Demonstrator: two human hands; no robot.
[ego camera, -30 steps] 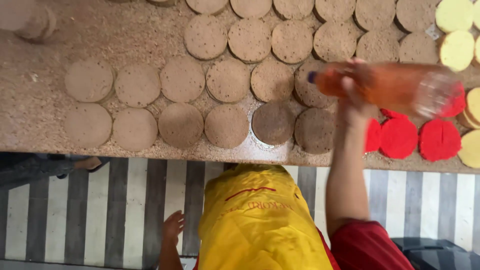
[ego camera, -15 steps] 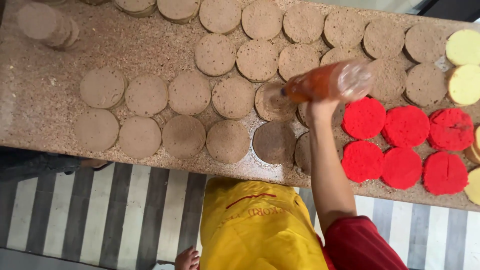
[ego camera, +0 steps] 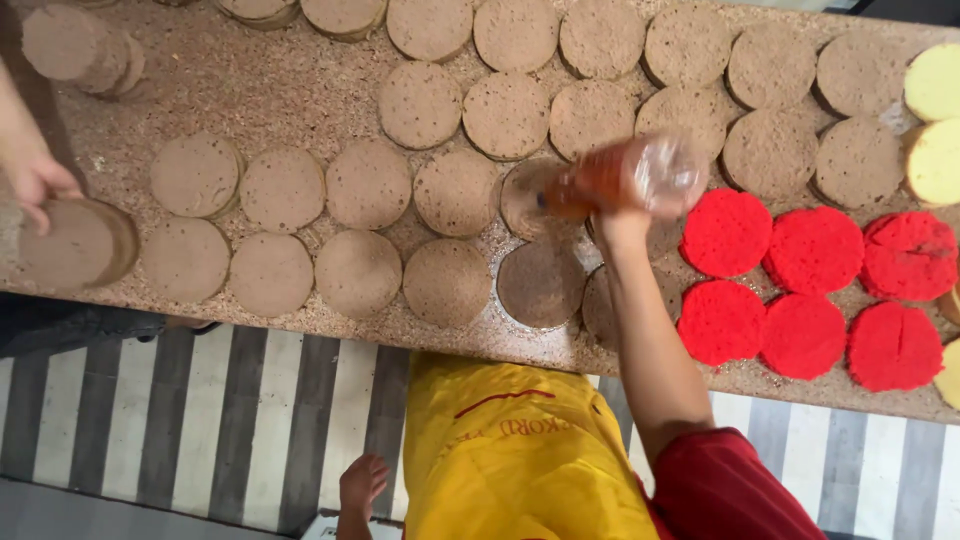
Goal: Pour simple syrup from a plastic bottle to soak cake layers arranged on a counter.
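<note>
My right hand (ego camera: 620,226) is shut on a clear plastic bottle (ego camera: 625,173) holding orange liquid. The bottle lies tilted on its side, its mouth pointing left over a darker, wet-looking brown cake round (ego camera: 525,197). More brown rounds (ego camera: 368,183) lie in rows across the speckled counter (ego camera: 260,90). My left hand (ego camera: 360,483) hangs low beside my yellow apron (ego camera: 510,450), fingers loose, holding nothing.
Red cake rounds (ego camera: 725,232) lie to the right of the bottle, pale yellow ones (ego camera: 935,85) at the far right. Another person's hand (ego camera: 35,175) at the left edge touches a stack of brown rounds (ego camera: 70,245). A striped floor (ego camera: 230,420) runs below the counter's front edge.
My right hand has carried the bottle leftwards from above the red rounds to over the brown rounds. Another person's hand has come in at the left.
</note>
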